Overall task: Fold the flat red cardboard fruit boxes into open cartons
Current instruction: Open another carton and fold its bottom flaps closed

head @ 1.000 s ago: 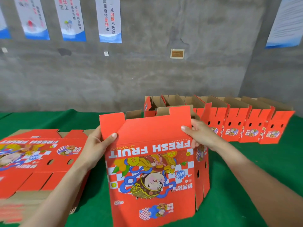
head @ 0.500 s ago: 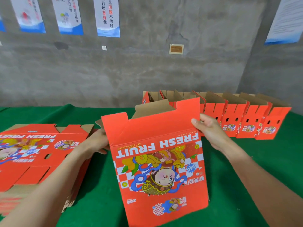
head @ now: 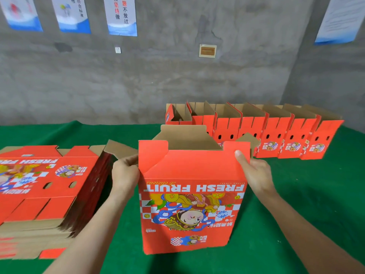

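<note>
One red box (head: 192,172) is gripped between left hand (head: 125,173) and right hand (head: 255,173)

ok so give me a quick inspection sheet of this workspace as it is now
surface: green cloth over the table, no tears or stains seen
job's things: one box held upright at the centre, opened out, top flaps up, print upside down; stack of flat boxes on the left; row of folded cartons at the back right, tops open
clutter: nothing seen
grippers: left hand grips the box's left edge; right hand pinches its right edge, thumb on the front panel
cables: nothing seen
surroundings: grey concrete wall with posters and a small plaque
</note>
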Motion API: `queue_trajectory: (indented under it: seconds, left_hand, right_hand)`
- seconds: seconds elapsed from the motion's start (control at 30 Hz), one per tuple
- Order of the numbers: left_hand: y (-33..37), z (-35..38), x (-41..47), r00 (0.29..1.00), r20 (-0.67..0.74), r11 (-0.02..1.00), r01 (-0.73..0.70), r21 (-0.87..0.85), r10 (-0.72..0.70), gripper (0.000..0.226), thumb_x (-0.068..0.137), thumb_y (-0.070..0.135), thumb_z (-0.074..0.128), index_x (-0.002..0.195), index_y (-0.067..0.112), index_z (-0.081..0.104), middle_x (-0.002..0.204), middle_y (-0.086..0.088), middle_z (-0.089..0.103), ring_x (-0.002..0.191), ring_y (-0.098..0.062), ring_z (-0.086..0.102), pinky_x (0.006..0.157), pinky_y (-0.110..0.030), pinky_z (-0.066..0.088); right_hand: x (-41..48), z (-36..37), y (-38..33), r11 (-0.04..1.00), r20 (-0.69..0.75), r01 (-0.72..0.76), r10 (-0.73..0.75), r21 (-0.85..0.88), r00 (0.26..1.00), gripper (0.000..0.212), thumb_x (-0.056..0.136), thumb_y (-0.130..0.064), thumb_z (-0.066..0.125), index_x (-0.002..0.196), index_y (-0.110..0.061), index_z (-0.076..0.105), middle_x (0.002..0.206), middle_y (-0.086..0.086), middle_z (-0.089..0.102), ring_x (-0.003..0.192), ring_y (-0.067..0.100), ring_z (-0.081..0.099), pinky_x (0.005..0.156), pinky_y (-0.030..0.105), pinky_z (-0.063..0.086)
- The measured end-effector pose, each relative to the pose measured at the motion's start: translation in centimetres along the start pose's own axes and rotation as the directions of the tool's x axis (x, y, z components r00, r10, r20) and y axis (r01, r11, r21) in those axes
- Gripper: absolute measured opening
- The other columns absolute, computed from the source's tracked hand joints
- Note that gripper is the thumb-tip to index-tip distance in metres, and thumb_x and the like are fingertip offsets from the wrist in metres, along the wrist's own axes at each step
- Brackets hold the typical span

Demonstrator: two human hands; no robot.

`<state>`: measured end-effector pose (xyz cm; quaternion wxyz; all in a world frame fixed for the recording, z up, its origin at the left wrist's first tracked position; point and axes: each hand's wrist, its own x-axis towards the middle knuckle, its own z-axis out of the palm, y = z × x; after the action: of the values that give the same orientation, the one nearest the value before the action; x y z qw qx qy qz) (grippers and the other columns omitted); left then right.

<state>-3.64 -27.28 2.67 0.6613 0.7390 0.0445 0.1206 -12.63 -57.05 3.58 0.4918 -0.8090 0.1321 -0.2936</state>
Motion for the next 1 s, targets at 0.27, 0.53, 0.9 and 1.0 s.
queue_trajectory:
  seconds: [0.27, 0.53, 0.9, 1.0]
  left_hand:
    - [-1.1, 1.2, -0.8, 0.993, -0.022, 0.943, 0.105, -0.315, -0.118, 0.042, 0.089, 0.016, 0.063, 0.129, 0.008, 0.055, 0.123, -0.013, 0.063, 0.102, -0.021, 0.063, 0.098, -0.039, 0.047]
    - [1.1, 0.7, -1.3, 0.971, 0.054, 0.869, -0.233, 0.437, 0.233, 0.074, 0.069, 0.005, 0.079, 0.136, 0.007, 0.046, 0.136, -0.024, 0.048, 0.12, -0.033, 0.049, 0.093, -0.032, 0.041]
    - [1.6, 1.0, -0.3, 0.895, 0.344, 0.494, -0.445, 0.747, 0.284, 0.083, 0.073, 0.016, 0.079, 0.145, 0.019, 0.038, 0.161, 0.001, 0.008, 0.145, -0.038, 0.002, 0.111, -0.063, 0.014]
    - [1.4, 0.8, -0.1, 0.819, 0.405, 0.48, -0.569, 0.668, 0.407, 0.09, 0.073, 0.012, 0.079, 0.148, 0.021, 0.031, 0.16, 0.003, 0.012, 0.145, -0.037, 0.009, 0.114, -0.06, 0.018]
  right_hand:
    - [0.3, -0.1, 0.8, 0.994, 0.048, -0.081, 0.077, 0.069, 0.996, 0.028, 0.087, -0.024, 0.068, 0.067, -0.005, 0.072, 0.081, -0.005, 0.073, 0.073, 0.022, 0.069, 0.071, 0.037, 0.054]
    - [0.8, 0.3, 0.9, 0.994, 0.05, -0.011, 0.017, -0.111, 0.999, 0.022, 0.081, -0.014, 0.075, 0.101, -0.006, 0.072, 0.15, -0.002, 0.037, 0.137, 0.012, 0.035, 0.11, 0.029, 0.03]
    - [2.6, 0.3, -3.9, 0.329, 0.614, 0.587, -0.026, -0.74, 0.789, 0.088, 0.078, -0.018, 0.063, 0.15, -0.037, 0.016, 0.16, -0.01, -0.01, 0.146, 0.032, -0.014, 0.111, 0.06, -0.015]
    - [3.3, 1.1, -5.3, 0.225, 0.647, 0.614, 0.126, -0.757, 0.752, 0.096, 0.079, -0.013, 0.061, 0.153, -0.032, 0.003, 0.159, -0.005, -0.018, 0.145, 0.033, -0.018, 0.113, 0.063, -0.007]
